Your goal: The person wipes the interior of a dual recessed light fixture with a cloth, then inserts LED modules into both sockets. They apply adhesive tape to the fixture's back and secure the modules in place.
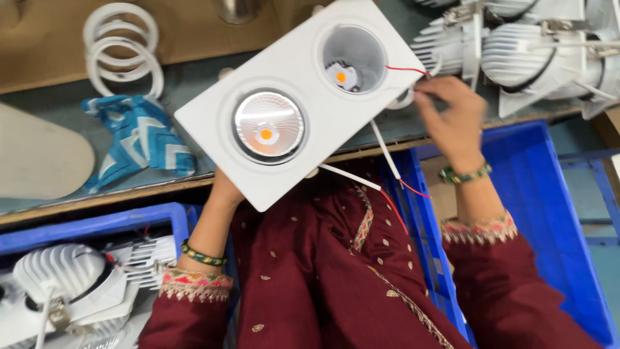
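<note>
A white rectangular twin-lamp housing [303, 123] is held tilted above the bench edge. Its lower-left opening has a ribbed reflector with an orange emitter [267, 124]. Its upper-right opening [352, 59] is bare, with a small emitter at the bottom. My left hand [224, 192] grips the housing from underneath at its lower edge, mostly hidden by it. My right hand [452, 116] is at the housing's right corner, fingers pinched on a thin red wire [405, 70] and a small white ring. White and red leads [387, 161] hang below the housing.
Finned white lamp bodies [536, 52] lie at the back right. A blue crate [555, 213] sits at the right. Another blue crate [84, 226] at the lower left holds more finned lamps [64, 278]. White rings [123, 52] and a blue patterned cloth [139, 139] lie on the bench.
</note>
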